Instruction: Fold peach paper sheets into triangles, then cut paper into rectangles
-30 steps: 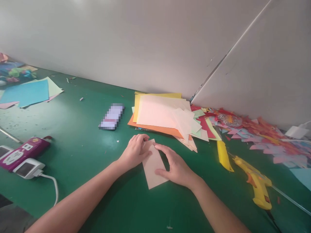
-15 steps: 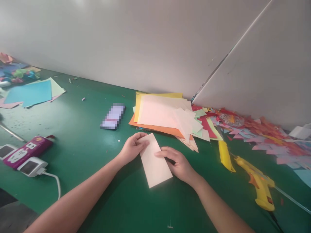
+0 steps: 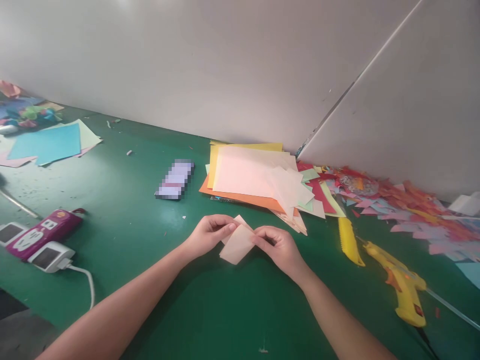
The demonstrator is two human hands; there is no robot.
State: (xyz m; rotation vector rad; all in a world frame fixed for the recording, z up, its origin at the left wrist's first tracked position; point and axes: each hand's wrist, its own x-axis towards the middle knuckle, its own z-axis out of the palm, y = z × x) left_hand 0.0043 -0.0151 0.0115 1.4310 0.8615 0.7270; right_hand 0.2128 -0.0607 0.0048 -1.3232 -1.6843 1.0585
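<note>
A pale cream piece of paper (image 3: 237, 246) is bent over on itself between my hands, just above the green table. My left hand (image 3: 210, 234) pinches its upper left side, thumb on top. On the right edge, my right hand (image 3: 275, 246) grips the paper between thumb and fingers; its other fingers curl and are partly hidden. Beyond my hands lies a stack of coloured paper sheets (image 3: 247, 170), pale pink on top, with yellow and orange edges showing.
A phone with a blurred screen (image 3: 175, 180) lies left of the stack. To the right are a yellow utility knife (image 3: 349, 242) and a yellow glue gun (image 3: 403, 285). Cut paper pieces (image 3: 405, 210) heap along the wall. A purple power strip (image 3: 43, 235) with chargers sits left.
The paper, flat and long before, is now folded over into a shorter shape. My right hand has moved with its edge, and my left hand has shifted slightly.
</note>
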